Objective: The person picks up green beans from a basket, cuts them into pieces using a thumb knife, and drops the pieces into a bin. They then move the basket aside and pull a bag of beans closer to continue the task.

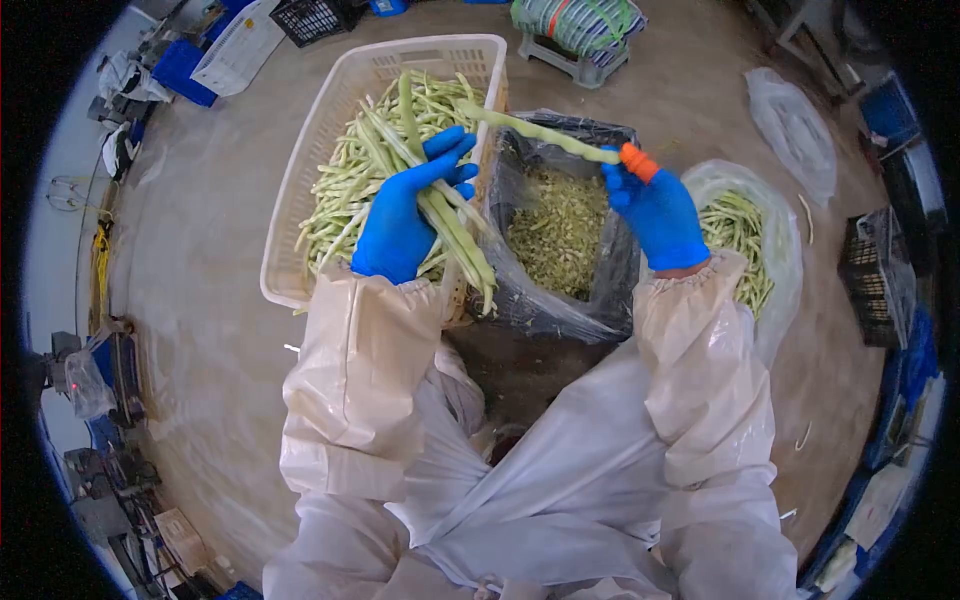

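My left hand [405, 215], in a blue glove, holds a small bunch of long green beans [455, 240] over the right side of a white crate [290, 200] full of beans [345, 205]. One long bean [545, 135] stretches between the two hands, its right end pinched by my right hand [650, 205]. That hand wears a blue glove with an orange wrap on one finger. Between the hands stands a bin lined with a dark bag [520, 290], with small green scraps [560, 235] inside.
At the right is a clear bag [785, 250] with beans [735, 240] in it. Farther right are an empty plastic bag [795, 130] and a black crate [875, 275]. A wrapped bundle [580, 30] rests on a grey stool [575, 65] at the top.
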`<act>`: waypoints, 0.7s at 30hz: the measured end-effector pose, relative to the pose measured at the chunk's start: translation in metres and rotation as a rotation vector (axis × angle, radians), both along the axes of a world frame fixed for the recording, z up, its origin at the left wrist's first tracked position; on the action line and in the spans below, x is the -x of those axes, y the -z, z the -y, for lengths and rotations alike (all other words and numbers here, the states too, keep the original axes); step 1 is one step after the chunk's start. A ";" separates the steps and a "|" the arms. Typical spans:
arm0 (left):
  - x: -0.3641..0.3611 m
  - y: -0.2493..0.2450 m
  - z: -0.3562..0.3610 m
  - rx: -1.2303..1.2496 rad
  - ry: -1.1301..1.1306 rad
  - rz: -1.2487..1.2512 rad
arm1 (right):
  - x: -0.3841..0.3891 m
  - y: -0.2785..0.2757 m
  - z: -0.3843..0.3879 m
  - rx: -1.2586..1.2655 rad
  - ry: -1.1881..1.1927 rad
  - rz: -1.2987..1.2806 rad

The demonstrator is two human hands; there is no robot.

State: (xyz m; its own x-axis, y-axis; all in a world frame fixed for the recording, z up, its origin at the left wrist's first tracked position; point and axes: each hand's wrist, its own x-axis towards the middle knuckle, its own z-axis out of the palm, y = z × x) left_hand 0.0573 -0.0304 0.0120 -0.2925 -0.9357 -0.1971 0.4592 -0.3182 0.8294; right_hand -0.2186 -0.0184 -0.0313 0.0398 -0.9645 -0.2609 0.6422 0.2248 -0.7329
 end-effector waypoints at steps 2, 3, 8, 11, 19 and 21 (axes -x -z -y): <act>0.011 -0.007 -0.006 0.002 0.010 -0.085 | -0.006 0.015 0.000 -0.064 -0.079 0.120; 0.015 -0.008 -0.007 0.027 0.073 -0.150 | -0.010 0.025 -0.001 -0.094 -0.125 0.179; 0.020 -0.006 -0.010 0.077 0.154 -0.189 | -0.037 0.033 -0.010 -0.197 -0.109 -0.104; 0.023 -0.010 -0.011 0.121 0.079 0.042 | -0.044 0.032 -0.009 0.168 0.047 -0.984; 0.045 0.016 -0.021 0.439 -0.181 0.654 | -0.044 -0.029 -0.025 0.779 0.191 -1.133; 0.050 0.021 -0.025 0.456 -0.209 0.738 | -0.045 -0.028 -0.026 0.876 0.175 -1.277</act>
State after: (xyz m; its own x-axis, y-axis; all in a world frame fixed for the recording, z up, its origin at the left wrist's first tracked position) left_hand 0.0073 -0.0059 -0.0095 -0.0535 -0.9892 0.1368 -0.2304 0.1455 0.9622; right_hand -0.1734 0.0072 -0.0038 0.1133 -0.7973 0.5928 -0.5151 -0.5574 -0.6512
